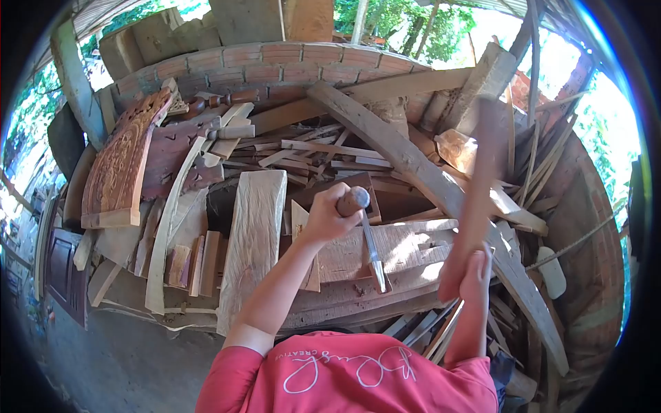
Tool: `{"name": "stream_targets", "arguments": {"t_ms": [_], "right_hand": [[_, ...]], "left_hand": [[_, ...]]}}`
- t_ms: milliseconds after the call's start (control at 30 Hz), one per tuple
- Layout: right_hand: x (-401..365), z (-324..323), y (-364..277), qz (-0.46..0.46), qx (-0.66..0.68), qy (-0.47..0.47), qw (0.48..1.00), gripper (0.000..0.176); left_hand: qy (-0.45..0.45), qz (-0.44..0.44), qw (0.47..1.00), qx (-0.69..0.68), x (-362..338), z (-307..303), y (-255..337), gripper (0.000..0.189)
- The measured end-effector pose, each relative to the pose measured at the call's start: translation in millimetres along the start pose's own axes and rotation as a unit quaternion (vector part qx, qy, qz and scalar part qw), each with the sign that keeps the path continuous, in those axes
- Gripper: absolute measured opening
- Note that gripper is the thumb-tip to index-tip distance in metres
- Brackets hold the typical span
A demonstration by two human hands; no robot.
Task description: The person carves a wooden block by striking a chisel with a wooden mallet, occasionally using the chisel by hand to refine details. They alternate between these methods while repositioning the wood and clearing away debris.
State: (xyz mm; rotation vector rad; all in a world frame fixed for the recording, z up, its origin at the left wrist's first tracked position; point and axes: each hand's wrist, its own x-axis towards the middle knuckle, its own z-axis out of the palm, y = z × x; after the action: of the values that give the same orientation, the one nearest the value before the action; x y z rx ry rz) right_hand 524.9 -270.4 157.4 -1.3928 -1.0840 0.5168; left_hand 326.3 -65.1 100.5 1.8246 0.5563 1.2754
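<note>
My left hand (325,215) is closed round the wooden handle of a chisel (372,251). The chisel's metal blade slants down toward me, its tip over or against the edge of a thick, rough wooden slab (337,265); contact cannot be made out. Low on the right, my right hand (475,275) grips a long wooden mallet (478,196). It stands raised, its upper end smeared by motion and well apart from the chisel.
A carved wooden panel (124,158) leans at the left, near a pale upright board (251,241). Behind the slab lie many offcuts (330,155). A heavy beam (413,172) crosses diagonally on the right. A curved brick wall (289,65) surrounds the pile.
</note>
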Motion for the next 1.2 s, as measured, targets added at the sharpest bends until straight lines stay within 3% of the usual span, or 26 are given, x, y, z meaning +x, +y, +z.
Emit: {"name": "stream_targets", "arguments": {"t_ms": [33,100,133,167,233,267,300,367,433,500,533,567,767,833,900,933,1133,1200], "right_hand": [[-4,-3,9,0.027,0.157,0.042,0.986,0.030],[-3,13,32,-0.021,0.285,-0.018,0.958,0.036],[-9,15,33,-0.005,-0.140,-0.055,0.989,0.039],[8,33,-25,0.111,-0.327,-0.200,0.917,0.039],[9,25,-34,0.070,-0.351,-0.225,0.906,0.036],[4,19,-39,-0.018,-0.391,-0.169,0.905,0.037],[5,14,-43,0.011,-0.339,-0.141,0.930,0.037],[4,9,-34,-0.065,-0.167,-0.038,0.983,0.037],[6,21,-23,-0.090,-0.181,-0.042,0.978,0.036],[6,37,-17,-0.134,-0.209,-0.051,0.967,0.035],[12,42,-27,0.070,-0.361,-0.194,0.910,0.035],[11,41,-15,0.036,-0.322,-0.210,0.922,0.034],[10,22,21,-0.003,-0.199,0.017,0.980,0.028],[20,16,51,0.039,-0.245,0.044,0.968,0.034],[30,10,88,0.107,-0.383,0.035,0.917,0.042],[34,11,96,0.186,-0.408,0.004,0.894,0.048],[28,10,198,0.140,-0.514,-0.011,0.846,0.049],[24,15,194,0.146,-0.512,-0.011,0.846,0.044]], "left_hand": [[-0.005,0.000,1.000,-0.003,-1,1,-1,0.015],[-0.008,-0.007,1.000,0.017,1,-1,-3,0.015],[0.011,0.012,1.000,0.003,2,1,-1,0.020],[0.013,0.010,1.000,0.006,1,3,-2,0.020],[0.024,0.011,0.998,-0.053,-2,5,-8,0.021],[0.030,0.015,0.998,-0.053,2,2,-7,0.021],[0.018,0.001,1.000,-0.021,4,-2,-5,0.021],[-0.002,-0.022,1.000,0.010,-1,-2,-4,0.021],[0.002,0.016,0.999,0.029,1,-2,-3,0.015],[-0.005,-0.006,1.000,0.010,0,-2,0,0.015],[-0.013,-0.027,1.000,-0.006,-1,-2,0,0.014],[-0.017,-0.030,0.999,-0.006,-2,-4,-2,0.014],[0.029,-0.009,0.999,0.043,4,-13,-14,0.014],[0.034,-0.003,0.998,0.050,5,-14,-11,0.014],[0.028,0.000,0.999,0.036,6,-14,-9,0.014],[0.025,-0.006,0.999,0.045,6,-14,-6,0.015],[0.022,0.001,0.999,0.036,5,-11,-8,0.016],[0.017,-0.002,0.999,0.036,5,-11,-8,0.016]]}}
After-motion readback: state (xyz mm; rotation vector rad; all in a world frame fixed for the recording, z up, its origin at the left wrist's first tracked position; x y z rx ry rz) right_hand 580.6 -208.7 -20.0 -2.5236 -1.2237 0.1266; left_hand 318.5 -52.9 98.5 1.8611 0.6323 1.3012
